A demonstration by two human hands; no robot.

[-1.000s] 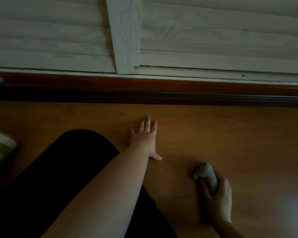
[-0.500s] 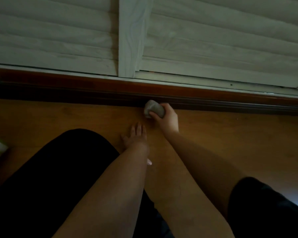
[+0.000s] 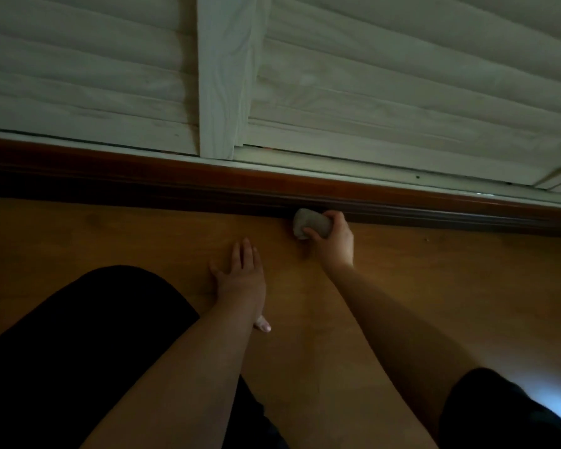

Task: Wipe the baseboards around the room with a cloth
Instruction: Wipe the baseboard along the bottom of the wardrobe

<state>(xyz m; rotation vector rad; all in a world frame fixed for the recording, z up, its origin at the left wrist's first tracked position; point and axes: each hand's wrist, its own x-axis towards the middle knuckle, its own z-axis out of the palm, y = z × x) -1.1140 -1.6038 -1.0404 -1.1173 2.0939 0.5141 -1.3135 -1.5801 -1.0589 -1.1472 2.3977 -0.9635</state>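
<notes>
A dark reddish-brown baseboard (image 3: 143,186) runs across the view where the wall meets the floor. My right hand (image 3: 336,241) grips a bunched grey cloth (image 3: 308,222), and the cloth touches the foot of the baseboard just right of centre. My left hand (image 3: 240,277) lies flat on the wooden floor (image 3: 450,286) with fingers straight, a short way in front of the baseboard and left of the cloth.
White louvred shutter panels (image 3: 78,85) with a vertical post (image 3: 225,76) stand above the baseboard. My dark-clothed knee (image 3: 78,351) fills the lower left, and another dark-clothed part (image 3: 499,413) sits at the lower right.
My right hand carried the cloth from the floor near me up to the baseboard, then slid it slightly right along it. My left hand stayed flat on the floor.
</notes>
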